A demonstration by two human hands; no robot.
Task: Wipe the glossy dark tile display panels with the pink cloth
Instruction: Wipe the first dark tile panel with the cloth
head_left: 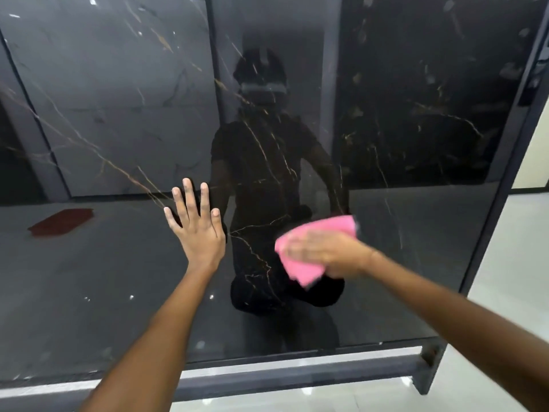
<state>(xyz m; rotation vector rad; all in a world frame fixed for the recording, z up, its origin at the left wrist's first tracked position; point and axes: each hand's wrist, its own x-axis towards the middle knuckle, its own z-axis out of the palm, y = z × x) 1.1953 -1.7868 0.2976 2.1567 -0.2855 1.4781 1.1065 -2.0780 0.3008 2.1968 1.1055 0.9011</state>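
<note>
So the pink cloth (309, 254) is bunched up under the right hand (326, 254), pressed flat against the dark tile panel (416, 263), a bit right of centre and in the lower half of it. The hand is motion-blurred, so I can't tell exactly how the fingers lie, but it sits on top of the cloth and seems to be holding it to the glass-like surface, with pink sticking out at about 1 o'clock and 7 o'clock. That makes the cloth's long axis a diagonal, lower left to upper right.

The thing the next swipe hangs on, I'd say: most of the panel still open to the cloth lies from 9 round to 12 o'clock of it, and the left hand (196, 227) is parked right there at 9 o'clock, near but apart. That hand is spread wide, fingers straight and pointing up, palm flat on the tile, holding nothing. The right hand is clearly the one doing the work; the left just looks like a brace.

Further out, the metal frame (493, 233) runs up the right edge, the bottom rail (297, 373) sits at 6 o'clock, and pale floor (511, 263) shows past it.

Brands or writing: none I can read anywhere, just gold veins and reflections.
</note>
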